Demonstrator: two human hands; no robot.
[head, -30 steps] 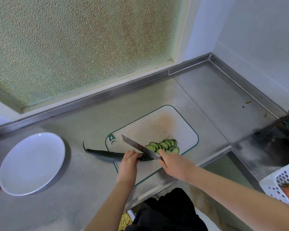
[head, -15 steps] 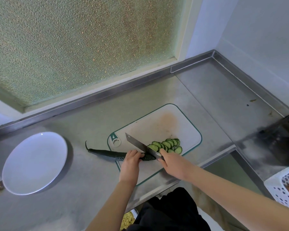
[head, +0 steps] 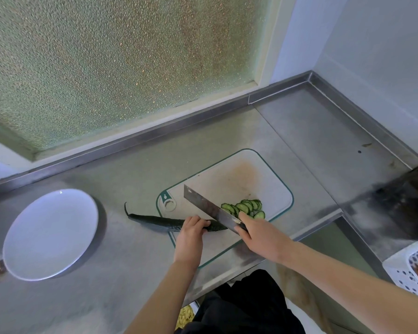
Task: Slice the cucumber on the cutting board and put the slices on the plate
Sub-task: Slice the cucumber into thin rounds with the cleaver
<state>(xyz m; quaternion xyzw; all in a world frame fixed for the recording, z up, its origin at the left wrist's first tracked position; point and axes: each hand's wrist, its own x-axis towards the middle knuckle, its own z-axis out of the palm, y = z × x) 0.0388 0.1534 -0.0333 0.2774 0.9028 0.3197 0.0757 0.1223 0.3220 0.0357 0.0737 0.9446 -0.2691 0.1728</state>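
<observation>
Cucumber (head: 159,222) lies long axis left to right. Its cut end is on the board (head: 239,179), and its stem end pokes off the board's left edge onto the surface (head: 130,179).

Left hand (head: 190,237) comes from the near side onto the cucumber, just left of the cut end. Its fingers (head: 198,221) are curled over the top, pinning it down with the tips tucked close together. This hand is the nearer one to the uncut length.

Right hand (head: 261,235) is wrapped round the handle of the knife (head: 208,208), with one finger laid along the blade's flank. The blade runs away and leftward, crossing the cucumber at its cut end, right beside the left fingertips. Whether the edge is in the flesh cannot be told.

Slices (head: 246,207) are fanned on the board, just right of the blade. Plate (head: 51,235) sits well apart at the far left of the surface, and the slices are not yet moved to it.

Judgement: mid-slicing, with more than half the cucumber left. The next cut depends on the left fingers backing leftward along the axis, ahead of the blade.
</observation>
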